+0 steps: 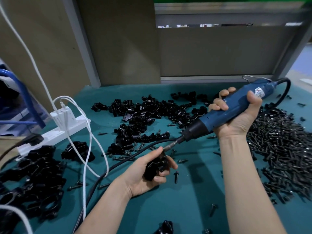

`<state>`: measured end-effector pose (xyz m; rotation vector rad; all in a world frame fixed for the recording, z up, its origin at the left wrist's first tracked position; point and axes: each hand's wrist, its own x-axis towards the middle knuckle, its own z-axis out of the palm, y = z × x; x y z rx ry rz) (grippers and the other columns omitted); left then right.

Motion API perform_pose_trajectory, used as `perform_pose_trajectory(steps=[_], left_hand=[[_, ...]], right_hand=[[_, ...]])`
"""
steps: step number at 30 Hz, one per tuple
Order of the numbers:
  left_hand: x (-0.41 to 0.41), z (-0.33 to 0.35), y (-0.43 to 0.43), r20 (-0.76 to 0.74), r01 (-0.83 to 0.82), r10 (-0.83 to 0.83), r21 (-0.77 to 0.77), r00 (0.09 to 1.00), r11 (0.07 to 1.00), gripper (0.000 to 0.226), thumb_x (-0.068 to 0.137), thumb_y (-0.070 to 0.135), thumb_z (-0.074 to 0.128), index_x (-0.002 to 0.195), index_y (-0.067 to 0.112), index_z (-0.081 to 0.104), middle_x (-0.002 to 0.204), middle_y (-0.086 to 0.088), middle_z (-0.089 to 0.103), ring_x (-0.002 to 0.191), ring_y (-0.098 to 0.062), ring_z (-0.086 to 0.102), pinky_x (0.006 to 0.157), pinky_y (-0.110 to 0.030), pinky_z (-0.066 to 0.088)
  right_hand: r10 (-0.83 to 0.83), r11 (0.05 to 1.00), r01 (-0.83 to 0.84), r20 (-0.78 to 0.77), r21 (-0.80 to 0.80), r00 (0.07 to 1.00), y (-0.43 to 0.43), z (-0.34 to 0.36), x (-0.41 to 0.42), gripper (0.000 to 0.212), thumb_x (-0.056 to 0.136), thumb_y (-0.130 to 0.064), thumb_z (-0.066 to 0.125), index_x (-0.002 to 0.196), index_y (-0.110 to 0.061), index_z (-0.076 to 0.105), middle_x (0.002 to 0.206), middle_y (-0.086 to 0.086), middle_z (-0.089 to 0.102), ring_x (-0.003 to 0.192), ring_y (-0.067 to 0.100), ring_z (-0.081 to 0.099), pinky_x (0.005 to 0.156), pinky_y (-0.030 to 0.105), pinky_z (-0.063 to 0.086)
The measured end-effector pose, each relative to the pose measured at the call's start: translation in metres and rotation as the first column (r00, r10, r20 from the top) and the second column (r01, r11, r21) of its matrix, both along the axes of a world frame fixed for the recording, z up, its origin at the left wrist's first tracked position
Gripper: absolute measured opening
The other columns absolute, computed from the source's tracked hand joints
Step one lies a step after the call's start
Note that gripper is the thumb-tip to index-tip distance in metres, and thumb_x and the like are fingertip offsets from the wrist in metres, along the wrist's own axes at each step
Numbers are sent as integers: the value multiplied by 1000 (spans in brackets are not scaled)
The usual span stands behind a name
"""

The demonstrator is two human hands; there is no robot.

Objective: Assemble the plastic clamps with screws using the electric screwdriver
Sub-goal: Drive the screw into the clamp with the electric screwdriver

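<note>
The right grip [236,115] wraps the electric screwdriver [211,118], whose long axis slants from the far right corner of the tabletop [185,208] toward its middle, bit tip meeting the top of the plastic clamp [157,166] held there in the curled fingers of the left grip [143,176].

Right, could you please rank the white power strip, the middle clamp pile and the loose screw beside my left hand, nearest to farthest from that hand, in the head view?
1. The loose screw, just right of the left hand, on the green mat.
2. The middle clamp pile, beyond the hand, toward the back.
3. The white power strip, far off to the left.
</note>
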<state>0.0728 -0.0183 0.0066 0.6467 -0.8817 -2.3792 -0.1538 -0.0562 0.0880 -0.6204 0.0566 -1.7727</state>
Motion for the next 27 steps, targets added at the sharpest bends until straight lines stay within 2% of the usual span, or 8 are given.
perform_pose_trajectory(steps=[7,11,17,19,21,23,25,27], left_hand=[[3,2,-1,90,-179,185,-71,979,981,39,72,31,73,104,9,74,76,-3,58,63,-10,48,39,-16,36],[3,4,0,104,-184,197,-126,975,975,28,70,28,74,90,9,78,99,-10,60,62,-9,47,37,-14,38],[2,4,0,48,-229,238,-142,970,963,37,73,25,81,102,2,76,97,-17,70,50,-6,50,38,-12,39],[-1,5,1,89,-251,269,-180,959,951,30,80,27,72,102,7,76,93,-12,72,55,-5,56,40,-13,39],[-3,4,1,92,-266,283,-163,955,950,36,81,32,62,104,9,76,91,-9,72,66,-8,63,48,-18,47],[-4,4,2,77,-268,281,-146,957,952,36,84,35,58,105,11,76,91,-9,72,79,-15,68,59,-29,56],[-4,5,3,92,-268,283,-142,955,953,36,84,39,56,101,15,77,88,-10,72,78,-21,70,54,-30,55],[-5,7,4,105,-271,283,-115,953,956,41,79,47,57,99,17,77,82,-10,70,67,-20,67,40,-20,44]], right_hand=[[-14,1000,14,-19,8,1000,2,4,0,61,38,-34,90,83,-14,55,75,-1,54,44,9,45,46,20,41],[-25,1000,25,-24,13,999,3,6,-2,61,37,-35,90,83,-14,55,75,-2,54,44,9,45,45,21,42],[-67,998,66,25,18,997,3,4,-6,60,37,-33,90,82,-14,57,76,-2,55,46,9,47,47,21,43],[-85,996,82,71,35,994,2,2,-9,49,48,-33,85,83,-14,57,76,-2,55,47,8,47,47,21,43],[-111,992,104,113,65,987,2,1,-13,30,71,-38,64,85,-14,54,77,-3,54,47,7,47,47,20,43],[-130,989,121,122,82,984,2,0,-17,27,82,-41,47,85,-15,53,76,-4,54,47,6,46,47,20,42],[-136,989,128,97,79,986,2,2,-16,23,77,-37,57,84,-15,54,76,-4,54,47,7,46,47,20,42],[-112,992,106,83,65,990,2,3,-14,35,59,-32,76,82,-14,57,76,-3,54,47,8,47,47,21,42]])
